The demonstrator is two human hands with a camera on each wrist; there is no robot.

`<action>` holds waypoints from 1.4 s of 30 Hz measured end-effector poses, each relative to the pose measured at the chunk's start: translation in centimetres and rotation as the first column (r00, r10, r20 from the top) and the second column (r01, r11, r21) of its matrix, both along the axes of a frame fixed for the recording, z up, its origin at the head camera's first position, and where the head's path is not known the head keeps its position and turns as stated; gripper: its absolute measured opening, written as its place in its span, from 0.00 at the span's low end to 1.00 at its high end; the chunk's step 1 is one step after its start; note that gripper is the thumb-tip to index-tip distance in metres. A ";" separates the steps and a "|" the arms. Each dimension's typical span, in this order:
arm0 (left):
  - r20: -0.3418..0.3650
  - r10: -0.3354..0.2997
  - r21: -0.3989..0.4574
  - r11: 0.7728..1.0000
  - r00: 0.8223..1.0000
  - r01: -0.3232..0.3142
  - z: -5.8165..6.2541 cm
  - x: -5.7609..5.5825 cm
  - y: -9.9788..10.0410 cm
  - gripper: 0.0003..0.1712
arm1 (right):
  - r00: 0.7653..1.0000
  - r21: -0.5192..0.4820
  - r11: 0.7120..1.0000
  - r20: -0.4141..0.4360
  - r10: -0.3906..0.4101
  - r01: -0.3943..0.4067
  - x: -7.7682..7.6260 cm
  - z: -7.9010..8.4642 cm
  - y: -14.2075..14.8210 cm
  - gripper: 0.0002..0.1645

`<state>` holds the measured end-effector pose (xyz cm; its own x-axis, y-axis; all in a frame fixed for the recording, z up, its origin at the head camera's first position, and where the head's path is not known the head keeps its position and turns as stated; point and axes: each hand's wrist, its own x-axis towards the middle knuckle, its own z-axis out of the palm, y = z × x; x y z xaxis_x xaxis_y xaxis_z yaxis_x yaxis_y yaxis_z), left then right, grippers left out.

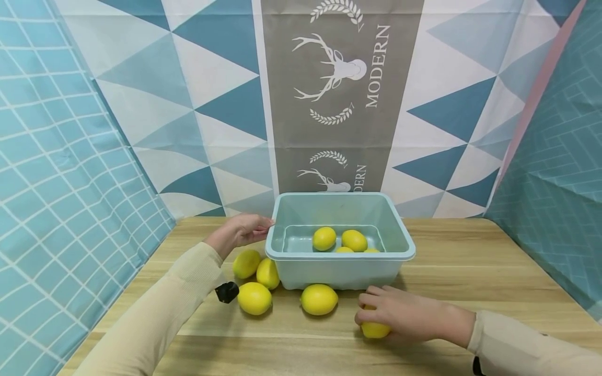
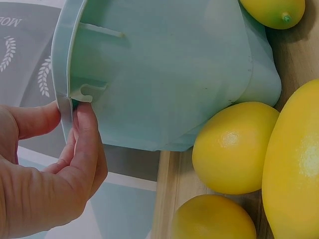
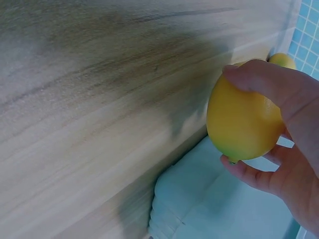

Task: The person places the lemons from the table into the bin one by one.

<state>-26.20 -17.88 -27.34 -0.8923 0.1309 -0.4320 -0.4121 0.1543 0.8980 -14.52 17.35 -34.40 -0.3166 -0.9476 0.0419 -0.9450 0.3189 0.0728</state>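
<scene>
A light blue plastic bin (image 1: 338, 271) stands on the wooden table with several lemons inside, among them one lemon (image 1: 324, 238) at its middle. My left hand (image 1: 246, 230) pinches the bin's left rim between thumb and fingers, seen close in the left wrist view (image 2: 65, 164). In front of the bin's right part, my right hand (image 1: 400, 313) grips a lemon (image 3: 244, 119), thumb on one side and fingers on the other. Part of that lemon is hidden by the hand in the head view.
Left of the bin lie three lemons, the nearest lemon (image 1: 254, 298) close to the left sleeve. Another lemon (image 1: 319, 300) sits just before the bin's front wall. Patterned cloth (image 1: 226, 104) hangs behind the wooden table (image 1: 282, 350), with blue tiled cloth (image 1: 56, 156) at the left.
</scene>
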 end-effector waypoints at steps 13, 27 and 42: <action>-0.011 0.001 -0.012 1.000 1.000 -0.001 0.0 0.0 -0.1 0.23 | 0.999 0.024 0.999 0.000 -0.039 0.039 0.0 1.2 -0.1 0.33; -0.014 0.000 0.001 1.000 1.000 0.000 -0.1 -0.1 0.0 0.25 | 0.997 0.034 0.997 -0.041 -0.064 0.066 0.3 2.8 -0.3 0.35; -0.012 0.004 -0.011 1.000 1.000 -0.004 -0.1 0.0 0.0 0.26 | 0.997 0.039 0.998 -0.061 -0.049 0.051 0.6 4.3 -0.5 0.36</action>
<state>-26.16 -17.90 -27.40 -0.8979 0.1223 -0.4228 -0.4021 0.1625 0.9010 -13.94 16.82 -30.13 -0.3615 -0.9321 0.0237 -0.9216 0.3611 0.1426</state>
